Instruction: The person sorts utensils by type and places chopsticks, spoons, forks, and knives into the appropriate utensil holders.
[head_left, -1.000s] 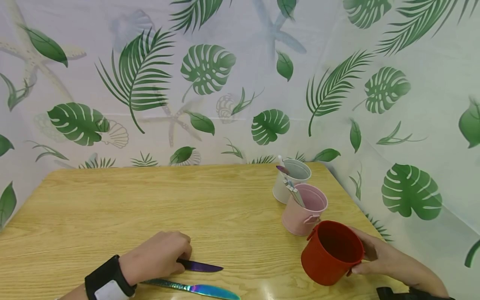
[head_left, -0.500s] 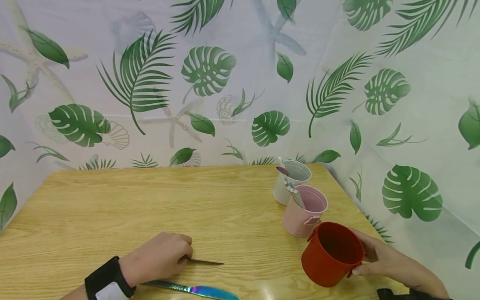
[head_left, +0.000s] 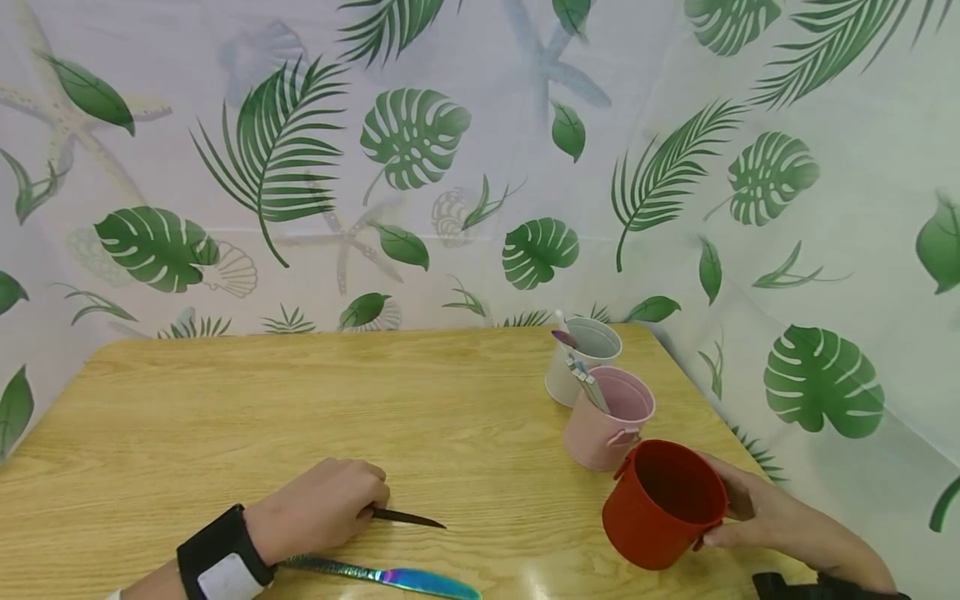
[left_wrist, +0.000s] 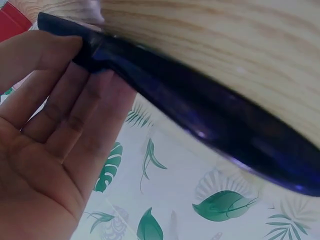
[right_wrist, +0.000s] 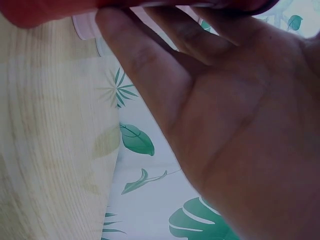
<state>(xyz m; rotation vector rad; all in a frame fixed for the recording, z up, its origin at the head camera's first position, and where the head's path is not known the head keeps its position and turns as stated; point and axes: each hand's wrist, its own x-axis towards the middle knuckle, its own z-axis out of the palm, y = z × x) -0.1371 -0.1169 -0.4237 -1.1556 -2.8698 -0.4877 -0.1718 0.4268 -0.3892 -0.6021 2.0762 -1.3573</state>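
Observation:
My left hand [head_left: 326, 504], in a black wristband, pinches a dark purple table knife [head_left: 408, 518] between thumb and fingers. Its blade points right in the head view. The left wrist view shows the dark knife [left_wrist: 215, 110] close up, crossing past the fingertips. Just below that hand a rainbow-coloured table knife [head_left: 420, 579] lies on the table, its handle end partly behind the wrist. At the right, my right hand [head_left: 757, 508] holds a small red bucket [head_left: 648, 529] by its side, mouth facing up and tilted. Whether its base touches the table I cannot tell.
A pink bucket [head_left: 592, 437] with several light-handled utensils stands behind the red one. Beyond it is a white bucket [head_left: 566, 379] holding a purple-tipped utensil and a white one. The wooden table [head_left: 300, 400] meets a leaf-patterned cloth [head_left: 465, 167] at the back and right.
In my left hand the purple knife has turned from showing its flat blade to showing its edge. The hand has shifted very slightly. My right hand and the red bucket stay in place.

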